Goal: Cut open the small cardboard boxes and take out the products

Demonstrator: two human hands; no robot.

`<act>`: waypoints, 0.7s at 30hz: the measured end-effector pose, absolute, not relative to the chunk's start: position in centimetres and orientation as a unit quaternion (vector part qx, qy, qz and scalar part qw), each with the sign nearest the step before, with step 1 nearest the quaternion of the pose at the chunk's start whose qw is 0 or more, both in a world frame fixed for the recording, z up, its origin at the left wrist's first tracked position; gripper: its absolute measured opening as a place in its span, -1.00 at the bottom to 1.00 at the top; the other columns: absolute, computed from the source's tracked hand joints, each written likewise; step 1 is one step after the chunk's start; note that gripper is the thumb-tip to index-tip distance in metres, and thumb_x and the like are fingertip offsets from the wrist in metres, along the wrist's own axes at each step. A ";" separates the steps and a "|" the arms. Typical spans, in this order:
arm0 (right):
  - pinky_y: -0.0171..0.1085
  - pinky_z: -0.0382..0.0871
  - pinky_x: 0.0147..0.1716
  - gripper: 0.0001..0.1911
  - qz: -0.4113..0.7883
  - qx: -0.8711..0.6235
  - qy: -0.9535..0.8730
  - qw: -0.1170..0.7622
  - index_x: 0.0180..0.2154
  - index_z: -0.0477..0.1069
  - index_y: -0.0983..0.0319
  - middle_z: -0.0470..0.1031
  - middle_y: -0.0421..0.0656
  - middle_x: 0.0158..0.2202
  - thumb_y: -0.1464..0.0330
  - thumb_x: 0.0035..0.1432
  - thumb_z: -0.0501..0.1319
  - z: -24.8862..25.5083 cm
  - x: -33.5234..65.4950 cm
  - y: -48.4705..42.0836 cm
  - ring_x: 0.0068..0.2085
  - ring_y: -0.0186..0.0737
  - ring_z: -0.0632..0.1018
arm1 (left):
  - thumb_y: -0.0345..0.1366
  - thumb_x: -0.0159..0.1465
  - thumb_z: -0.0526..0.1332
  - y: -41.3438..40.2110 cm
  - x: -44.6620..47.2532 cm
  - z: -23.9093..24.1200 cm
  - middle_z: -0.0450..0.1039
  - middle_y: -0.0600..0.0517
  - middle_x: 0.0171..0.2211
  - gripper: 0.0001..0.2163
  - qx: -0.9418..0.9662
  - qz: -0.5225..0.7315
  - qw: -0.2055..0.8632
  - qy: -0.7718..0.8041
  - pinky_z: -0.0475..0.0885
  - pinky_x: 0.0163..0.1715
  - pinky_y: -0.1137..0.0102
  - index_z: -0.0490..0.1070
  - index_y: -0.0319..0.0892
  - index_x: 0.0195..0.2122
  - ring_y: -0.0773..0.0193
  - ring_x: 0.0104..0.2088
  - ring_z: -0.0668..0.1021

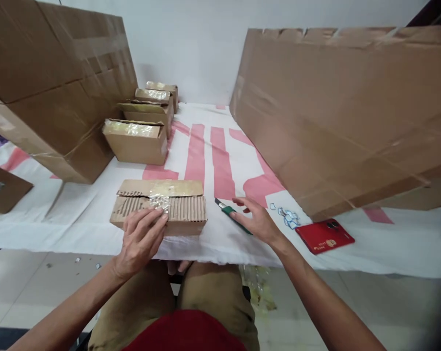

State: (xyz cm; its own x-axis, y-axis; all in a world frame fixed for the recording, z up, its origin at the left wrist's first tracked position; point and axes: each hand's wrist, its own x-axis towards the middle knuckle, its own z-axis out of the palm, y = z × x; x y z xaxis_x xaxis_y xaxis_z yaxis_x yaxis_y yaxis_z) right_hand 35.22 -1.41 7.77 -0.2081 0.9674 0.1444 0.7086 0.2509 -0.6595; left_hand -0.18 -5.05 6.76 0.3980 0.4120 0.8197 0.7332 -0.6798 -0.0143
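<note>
A small cardboard box with a torn, corrugated top and clear tape across its middle lies near the front edge of the table. My left hand rests on it, fingers stretched out flat over the tape. To the box's right is a green utility knife with its dark blade pointing away to the left. Over its handle is my right hand, thumb and fingers apart and not closed around it. Whether the thumb touches the handle I cannot tell.
Several similar small boxes stand in a row at the back left, beside a large carton. Another big carton walls the right. Blue-edged clear scraps and a red phone lie on the white-and-pink cloth.
</note>
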 end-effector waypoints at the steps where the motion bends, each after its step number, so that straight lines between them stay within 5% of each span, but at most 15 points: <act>1: 0.04 0.44 0.06 -0.55 0.189 -0.591 -0.747 0.237 0.14 0.46 0.22 0.57 0.07 0.10 0.17 0.30 0.22 7.3 35.4 -1.6 0.12 0.10 0.55 | -0.57 0.24 0.36 -5.0 0.0 6.7 0.59 -0.19 0.00 -0.48 -0.812 -0.425 0.192 -0.351 0.43 0.14 0.06 0.42 -0.16 0.22 -0.01 0.09 0.55; 7: -0.02 0.37 -0.06 -0.70 0.005 -0.631 -0.774 0.052 0.00 0.51 0.29 0.60 0.10 -0.11 0.34 0.32 0.15 4.2 34.4 -1.7 -0.08 0.11 0.56 | -0.53 0.30 0.31 -4.8 0.5 6.6 0.61 -0.19 -0.05 -0.66 -0.807 -0.429 0.209 -0.348 0.41 0.14 0.12 0.48 -0.25 0.10 0.04 0.06 0.54; 11: -0.06 0.43 -0.11 -0.66 0.048 -0.626 -0.759 0.169 0.04 0.45 0.28 0.60 0.07 -0.10 0.31 0.37 0.04 5.1 35.5 -1.3 -0.09 0.06 0.58 | -0.49 0.35 0.26 -4.5 0.6 6.1 0.64 -0.16 -0.05 -0.72 -0.801 -0.430 0.220 -0.354 0.34 0.21 0.15 0.49 -0.24 0.08 0.08 0.11 0.55; 15: -0.11 0.51 -0.12 -0.61 0.075 -0.588 -0.745 0.305 0.13 0.39 0.21 0.58 0.00 -0.02 0.18 0.45 0.00 11.0 34.5 -2.1 -0.05 -0.01 0.61 | -0.47 0.36 0.24 -4.3 0.4 5.4 0.65 -0.14 -0.01 -0.70 -0.802 -0.440 0.207 -0.347 0.31 0.23 0.18 0.47 -0.21 0.12 0.11 0.13 0.55; 21: -0.15 0.57 -0.10 -0.66 0.047 -0.384 -0.897 0.214 0.17 0.39 0.21 0.59 -0.01 0.01 0.31 0.45 0.06 17.7 25.1 -3.2 -0.03 -0.06 0.63 | -0.47 0.38 0.19 -4.2 0.2 4.9 0.64 -0.15 0.01 -0.68 -0.806 -0.444 0.186 -0.345 0.29 0.24 0.17 0.47 -0.24 0.15 0.10 0.14 0.54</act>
State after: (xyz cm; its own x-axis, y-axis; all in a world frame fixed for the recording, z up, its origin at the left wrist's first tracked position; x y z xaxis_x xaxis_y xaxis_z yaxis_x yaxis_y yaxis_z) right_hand 25.13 -3.22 17.70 -0.6132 0.7095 0.3472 0.6694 0.7001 -0.2485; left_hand 0.23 -4.23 4.94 0.3675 0.3898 0.8444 0.7206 -0.6933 0.0064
